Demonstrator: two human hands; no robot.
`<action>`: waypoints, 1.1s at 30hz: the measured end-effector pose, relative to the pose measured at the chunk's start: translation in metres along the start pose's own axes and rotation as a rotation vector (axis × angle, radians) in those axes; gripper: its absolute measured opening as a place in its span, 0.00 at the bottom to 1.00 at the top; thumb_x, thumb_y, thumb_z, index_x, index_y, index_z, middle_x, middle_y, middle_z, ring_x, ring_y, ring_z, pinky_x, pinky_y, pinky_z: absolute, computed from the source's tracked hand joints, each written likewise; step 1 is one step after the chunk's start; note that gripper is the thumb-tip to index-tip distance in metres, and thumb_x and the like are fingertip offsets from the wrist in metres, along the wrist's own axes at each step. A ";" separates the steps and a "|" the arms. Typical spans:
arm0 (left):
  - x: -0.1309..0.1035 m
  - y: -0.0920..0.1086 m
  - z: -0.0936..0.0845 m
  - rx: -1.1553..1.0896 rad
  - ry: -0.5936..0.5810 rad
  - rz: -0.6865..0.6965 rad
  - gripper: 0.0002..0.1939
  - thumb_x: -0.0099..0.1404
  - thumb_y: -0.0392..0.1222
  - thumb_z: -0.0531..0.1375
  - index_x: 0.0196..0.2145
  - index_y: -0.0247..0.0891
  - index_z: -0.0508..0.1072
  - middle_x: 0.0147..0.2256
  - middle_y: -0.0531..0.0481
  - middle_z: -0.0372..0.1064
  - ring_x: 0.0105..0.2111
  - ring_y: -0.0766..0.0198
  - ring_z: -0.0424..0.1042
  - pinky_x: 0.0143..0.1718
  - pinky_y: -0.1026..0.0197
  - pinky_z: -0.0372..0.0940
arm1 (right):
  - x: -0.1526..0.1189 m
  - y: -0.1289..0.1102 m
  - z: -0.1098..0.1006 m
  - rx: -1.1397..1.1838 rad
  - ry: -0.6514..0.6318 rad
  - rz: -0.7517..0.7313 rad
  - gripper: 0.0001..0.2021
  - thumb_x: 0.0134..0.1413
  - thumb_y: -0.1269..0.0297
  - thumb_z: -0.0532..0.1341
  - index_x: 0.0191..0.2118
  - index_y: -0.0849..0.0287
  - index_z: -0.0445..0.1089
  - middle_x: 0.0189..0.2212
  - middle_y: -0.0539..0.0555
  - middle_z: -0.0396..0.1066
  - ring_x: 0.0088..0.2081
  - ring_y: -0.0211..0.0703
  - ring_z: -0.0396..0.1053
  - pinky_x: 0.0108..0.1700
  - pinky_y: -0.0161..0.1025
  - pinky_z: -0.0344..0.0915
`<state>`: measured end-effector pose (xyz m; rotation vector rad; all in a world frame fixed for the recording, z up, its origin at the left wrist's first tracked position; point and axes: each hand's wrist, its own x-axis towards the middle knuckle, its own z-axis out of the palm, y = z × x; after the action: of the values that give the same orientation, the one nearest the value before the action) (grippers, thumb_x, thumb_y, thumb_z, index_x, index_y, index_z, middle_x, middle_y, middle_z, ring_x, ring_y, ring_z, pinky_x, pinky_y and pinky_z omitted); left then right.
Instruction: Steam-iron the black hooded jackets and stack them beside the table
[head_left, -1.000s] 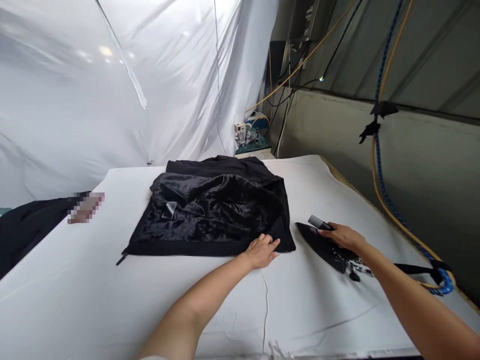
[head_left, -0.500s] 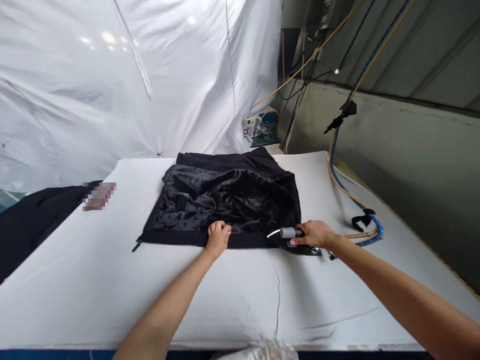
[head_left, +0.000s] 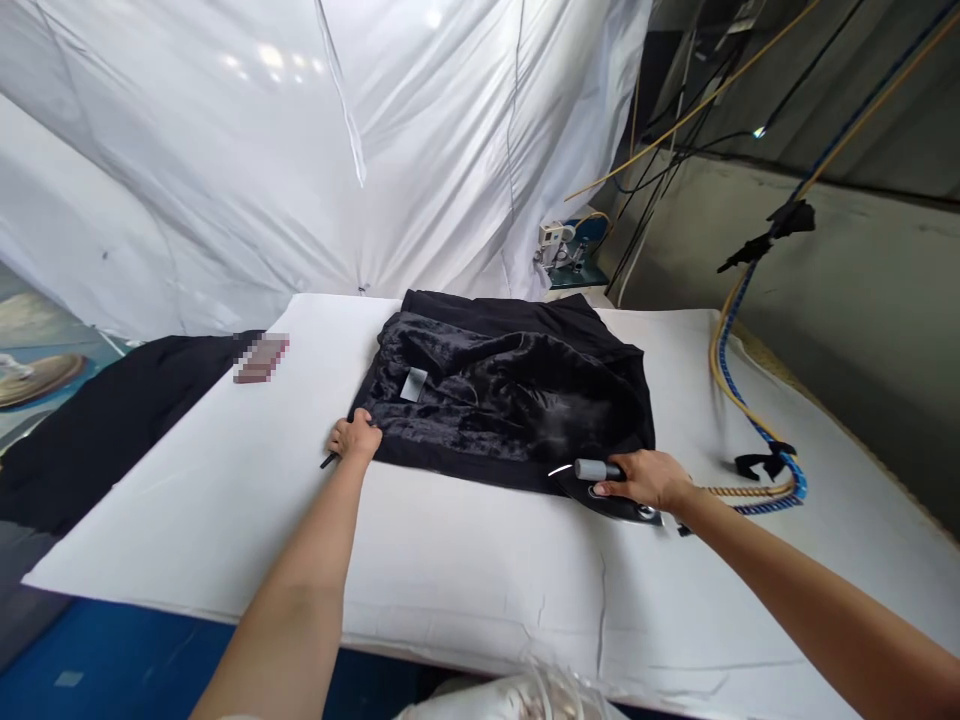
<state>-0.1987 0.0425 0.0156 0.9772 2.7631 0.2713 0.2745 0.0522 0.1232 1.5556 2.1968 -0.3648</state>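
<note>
A black garment (head_left: 487, 385) with a shiny, furry lining lies on the white table (head_left: 450, 560), a small light label (head_left: 413, 384) near its left part. My left hand (head_left: 355, 436) is closed on the garment's front left corner, where a short black strip sticks out. Wrapped round the handle of an iron (head_left: 611, 497) is my right hand (head_left: 646, 478). The iron rests at the garment's front right edge, its tip pointing left.
Blue and yellow hoses (head_left: 726, 360) run from the iron up to the right. Another dark cloth (head_left: 120, 420) hangs over the table's left edge, near a blurred reddish object (head_left: 261, 359). White sheeting (head_left: 247, 180) hangs behind; a machine (head_left: 559, 245) stands at the back.
My left hand has moved left from the garment's front middle to its left corner and grips it. The iron stays near the right edge. The view has turned left.
</note>
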 end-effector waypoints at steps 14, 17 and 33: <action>-0.005 -0.038 -0.021 0.026 0.204 0.388 0.14 0.57 0.28 0.50 0.35 0.42 0.70 0.40 0.45 0.60 0.41 0.57 0.62 0.42 0.56 0.55 | 0.038 -0.065 -0.013 0.011 0.042 -0.069 0.31 0.46 0.35 0.46 0.41 0.55 0.70 0.33 0.58 0.73 0.37 0.53 0.70 0.32 0.40 0.58; -0.035 -0.012 -0.010 0.004 0.019 0.815 0.12 0.60 0.32 0.51 0.33 0.44 0.72 0.39 0.47 0.63 0.43 0.58 0.60 0.45 0.56 0.55 | 0.042 -0.080 -0.015 -0.009 0.078 -0.097 0.33 0.47 0.34 0.44 0.46 0.55 0.67 0.31 0.58 0.73 0.36 0.53 0.70 0.32 0.40 0.58; -0.039 -0.024 0.011 0.029 -0.296 0.572 0.25 0.62 0.57 0.46 0.58 0.62 0.52 0.65 0.58 0.28 0.62 0.42 0.25 0.57 0.38 0.31 | 0.059 -0.130 -0.031 0.039 0.054 -0.212 0.32 0.48 0.35 0.44 0.44 0.54 0.67 0.34 0.58 0.72 0.38 0.54 0.70 0.34 0.42 0.60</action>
<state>-0.1805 0.0007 0.0041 1.6519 2.1821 0.1492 0.1296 0.0704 0.1180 1.3702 2.4179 -0.4359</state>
